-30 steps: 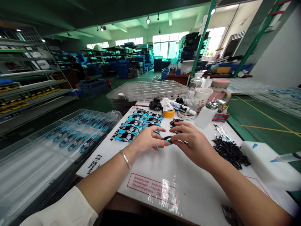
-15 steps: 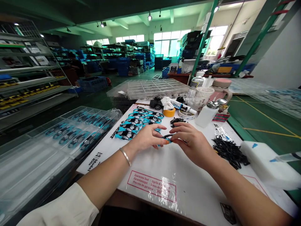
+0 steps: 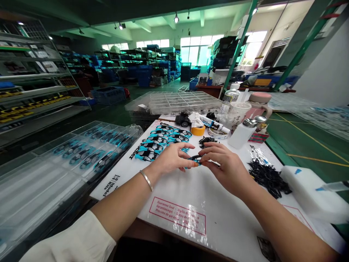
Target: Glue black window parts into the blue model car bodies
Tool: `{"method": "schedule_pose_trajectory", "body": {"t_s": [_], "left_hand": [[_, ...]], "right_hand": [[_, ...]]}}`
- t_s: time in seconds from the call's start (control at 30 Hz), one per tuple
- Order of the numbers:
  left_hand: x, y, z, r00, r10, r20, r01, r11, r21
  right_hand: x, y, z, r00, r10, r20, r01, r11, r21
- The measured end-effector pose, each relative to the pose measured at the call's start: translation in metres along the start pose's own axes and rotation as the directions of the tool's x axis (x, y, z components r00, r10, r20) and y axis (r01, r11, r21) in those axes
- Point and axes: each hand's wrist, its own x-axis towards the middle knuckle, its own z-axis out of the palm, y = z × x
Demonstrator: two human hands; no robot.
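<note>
Two bare hands at the middle of the frame, over a white desk (image 3: pixel 223 218) wrapped in clear film. Left hand (image 3: pixel 171 160), with one silver bangle (image 3: pixel 146 180) at the wrist, pinching one small black-and-blue part (image 3: pixel 195 159) at its left end between thumb and fingertips; grip nearly shut around it. Right hand (image 3: pixel 227 165) closing on the same part from the right, fingers curled, thumb and forefinger tight on its right end. Part held just above the desk, at frame centre, between the two hands.

Just beyond the left hand, upper middle: a cluster of blue-and-black pieces (image 3: pixel 163 140) laid in rows on the desk, too closely packed to count surely, roughly a dozen. Left of the frame: one clear tray (image 3: pixel 35 171) with more such pieces in its compartments. Right of the right hand: one heap of small black parts (image 3: pixel 268 176), far too many to count. A second, smaller black heap (image 3: pixel 207 140) just beyond the fingertips.

Further back, upper middle: one roll of yellow tape (image 3: pixel 197 130), one glue tube (image 3: pixel 214 124), one white squeeze bottle (image 3: pixel 241 133), one pink-lidded mug (image 3: pixel 259 103), one clear plastic bottle (image 3: pixel 229 97). Behind these, one empty-looking clear compartment tray (image 3: pixel 185 102). At right edge: one white block (image 3: pixel 313 193).
</note>
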Motion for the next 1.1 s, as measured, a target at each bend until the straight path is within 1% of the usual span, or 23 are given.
{"method": "schedule_pose_trajectory", "body": {"t_s": [0.13,0.33,0.5,0.63,0.73,0.87,0.97,1.1], "left_hand": [[0.0,-0.001,0.001,1.0,0.001,-0.031,-0.001,1.0,0.004],[0.0,0.0,0.004,0.999,0.006,-0.044,-0.006,1.0,0.006],[0.0,0.001,0.005,0.998,0.012,-0.057,-0.009,0.999,0.048],[0.0,0.002,0.004,0.998,-0.002,-0.061,0.004,0.999,0.038],[-0.001,0.003,0.001,0.999,-0.016,-0.039,0.015,1.0,-0.018],[-0.002,0.007,-0.003,1.0,-0.021,-0.014,0.019,0.995,-0.1],[-0.004,0.008,-0.002,1.0,-0.02,0.011,0.021,0.991,-0.129],[-0.006,0.008,-0.002,0.999,-0.025,0.036,0.03,0.986,-0.162]], "right_hand": [[0.0,-0.003,-0.002,0.998,0.063,0.022,-0.062,0.996,-0.063],[0.001,-0.008,-0.002,0.995,0.101,0.014,-0.097,0.981,-0.17],[0.0,-0.009,0.002,0.994,0.111,-0.005,-0.11,0.975,-0.193],[0.0,-0.005,0.002,0.998,0.06,-0.002,-0.059,0.983,-0.173],[0.001,-0.003,-0.001,1.0,0.005,-0.008,-0.006,0.987,-0.161],[0.002,-0.003,-0.006,0.995,-0.079,-0.056,0.07,0.988,-0.139],[0.003,-0.005,-0.008,0.987,-0.129,-0.095,0.118,0.987,-0.11],[0.006,-0.007,-0.008,0.976,-0.186,-0.115,0.175,0.979,-0.104]]}}
